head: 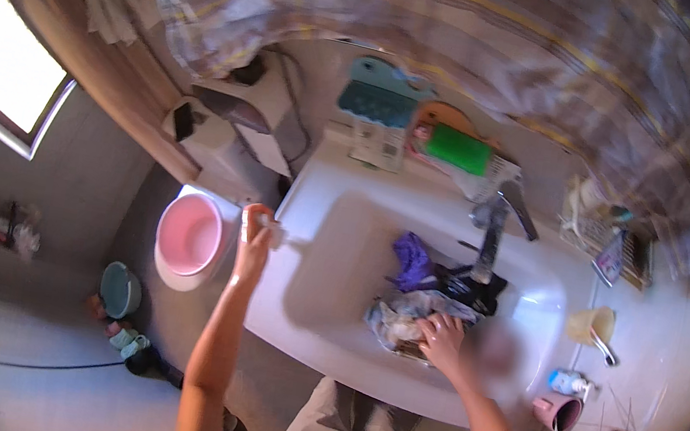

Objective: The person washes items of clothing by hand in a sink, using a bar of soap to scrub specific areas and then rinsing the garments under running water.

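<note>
My left hand (257,239) is raised past the left rim of a white washbasin (278,312), fingers closed around a small whitish object (276,234), too blurred to name. Down in the basin, my right hand (443,342) lies on a bunched pale patterned cloth (400,316); whether it grips the cloth is hidden. Behind that cloth are a purple cloth (412,263) and a black cloth (477,287). The faucet (491,236) reaches over the black one.
A pink bucket (189,234) stands left of the basin, beyond it a blue-grey basin (120,291). Along the right rim are a yellowish cup (591,324), a blue-and-white bottle (567,382) and a pink mug (555,412). A striped curtain (453,12) hangs overhead. Behind the faucet sits a green sponge (459,149).
</note>
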Tool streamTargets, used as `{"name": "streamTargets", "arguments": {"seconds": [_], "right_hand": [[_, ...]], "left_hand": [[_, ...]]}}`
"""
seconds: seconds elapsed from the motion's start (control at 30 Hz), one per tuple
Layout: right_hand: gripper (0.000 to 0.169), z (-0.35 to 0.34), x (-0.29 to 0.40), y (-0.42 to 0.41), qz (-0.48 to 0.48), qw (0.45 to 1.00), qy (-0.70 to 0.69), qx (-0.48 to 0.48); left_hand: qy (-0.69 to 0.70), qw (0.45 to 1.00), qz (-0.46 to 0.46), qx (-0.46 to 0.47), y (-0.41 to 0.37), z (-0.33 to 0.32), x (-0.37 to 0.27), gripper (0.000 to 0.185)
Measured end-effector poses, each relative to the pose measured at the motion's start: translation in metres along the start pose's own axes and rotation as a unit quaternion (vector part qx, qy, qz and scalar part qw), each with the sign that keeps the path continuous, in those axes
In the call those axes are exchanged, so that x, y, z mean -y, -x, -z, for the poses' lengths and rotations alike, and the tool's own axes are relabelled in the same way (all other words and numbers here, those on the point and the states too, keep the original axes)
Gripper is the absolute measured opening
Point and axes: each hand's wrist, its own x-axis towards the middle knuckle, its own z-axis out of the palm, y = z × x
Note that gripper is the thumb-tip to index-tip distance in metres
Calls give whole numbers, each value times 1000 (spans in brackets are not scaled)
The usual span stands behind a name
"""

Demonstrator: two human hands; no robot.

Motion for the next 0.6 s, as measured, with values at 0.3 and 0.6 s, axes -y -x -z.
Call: {"name": "streamTargets", "arguments": {"seconds": [0.3, 0.6], "right_hand": [[25, 26, 8, -36, -166, 921, -343, -84], [30, -17, -78, -64, -309, 645, -655, -245]], "left_hand": [[-567, 788, -116, -209, -16, 269, 56, 50], [-244, 968, -61, 0, -30, 68, 37, 35]]}}
